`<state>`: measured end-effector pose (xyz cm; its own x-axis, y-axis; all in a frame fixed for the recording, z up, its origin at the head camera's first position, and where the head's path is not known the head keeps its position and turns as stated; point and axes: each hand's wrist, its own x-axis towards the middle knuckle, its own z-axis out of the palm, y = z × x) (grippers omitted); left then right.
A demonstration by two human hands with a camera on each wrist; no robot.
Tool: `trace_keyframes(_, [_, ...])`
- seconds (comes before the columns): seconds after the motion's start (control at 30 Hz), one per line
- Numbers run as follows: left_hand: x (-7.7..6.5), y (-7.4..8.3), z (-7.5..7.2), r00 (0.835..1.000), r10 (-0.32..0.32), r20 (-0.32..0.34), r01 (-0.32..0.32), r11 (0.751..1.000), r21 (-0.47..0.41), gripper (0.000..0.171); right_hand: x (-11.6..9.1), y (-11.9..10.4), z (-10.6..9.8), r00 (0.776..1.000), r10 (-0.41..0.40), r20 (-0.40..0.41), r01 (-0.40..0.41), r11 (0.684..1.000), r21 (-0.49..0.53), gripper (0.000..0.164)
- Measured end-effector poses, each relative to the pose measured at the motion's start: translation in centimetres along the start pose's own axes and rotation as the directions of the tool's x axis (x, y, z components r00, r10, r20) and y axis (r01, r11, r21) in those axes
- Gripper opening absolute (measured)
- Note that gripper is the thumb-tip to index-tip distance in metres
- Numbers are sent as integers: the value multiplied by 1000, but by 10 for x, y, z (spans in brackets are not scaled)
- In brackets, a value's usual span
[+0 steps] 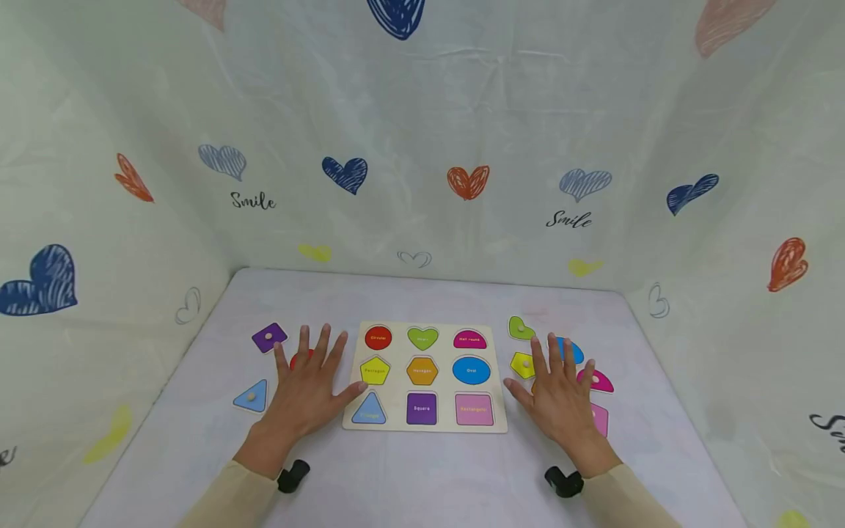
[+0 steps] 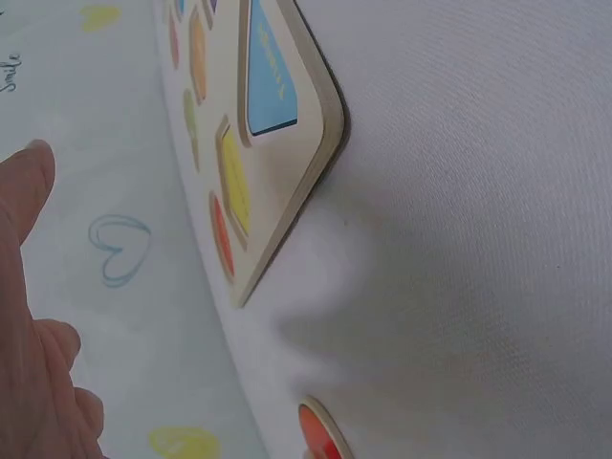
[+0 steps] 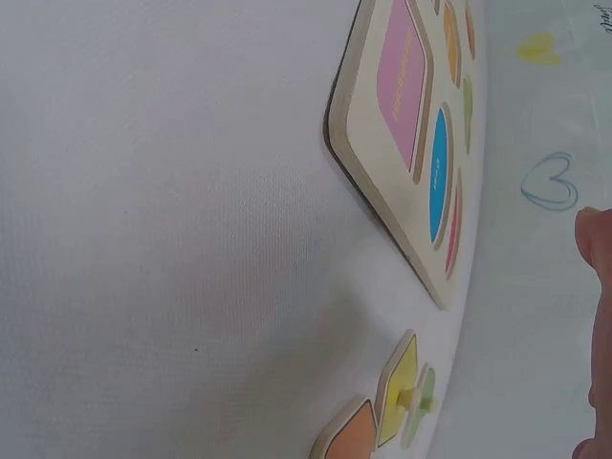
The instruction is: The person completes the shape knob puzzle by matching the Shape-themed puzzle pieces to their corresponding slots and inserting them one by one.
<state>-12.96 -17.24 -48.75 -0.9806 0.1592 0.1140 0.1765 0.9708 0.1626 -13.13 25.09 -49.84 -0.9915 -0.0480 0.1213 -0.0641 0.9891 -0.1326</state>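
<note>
1. Clearly, the largest thing is the pale cloth [image 1: 409,110], which rises behind the board and on both its sides, with hearts and the word "Smile" on it.
2. Next comes the whitish counter [image 1: 422,477], which lies under the board and around it.
3. The board [image 1: 392,394] itself lies flat near the middle of the counter; it shows nine coloured shapes in three rows, with small words on them.
4. Beside the board stand two hands, raised above the counter. The left hand [image 1: 306,392] is at its left side, and from the head view its thumb covers a little of the board's edge; the right hand [image 1: 561,403] is at its right side. In both, the grip is spread, with fingers straight.
5. Left of the board lie the purple square [image 1: 262,342], the blue triangle [image 1: 247,402] and a red piece [image 2: 314,430], partly hidden by the left hand in the head view.
6. Right of the board lie the green heart [image 1: 518,326], the yellow pentagon [image 1: 518,370], and blue, magenta, pink and orange pieces, partly covered by the right hand.
7. Smallest is the pale knob [image 3: 408,399] on the yellow pentagon.
</note>
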Motion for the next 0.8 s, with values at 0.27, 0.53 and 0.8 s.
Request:
trace_keyframes(0.27, [2,1,1,1000,-13,19,13,1000,-14,99,1,-2,5,1000,1,-9,-1,1000,2,101])
trace_keyframes(0.53, [-2,5,12,998,1,61,0,1000,-23,99,-2,-6,13,999,-38,-1,38,997,67,97])
trace_keyframes(0.8, [-12,11,25,988,54,144,-52,999,-14,97,-11,-17,29,990,-131,59,127,990,68,98])
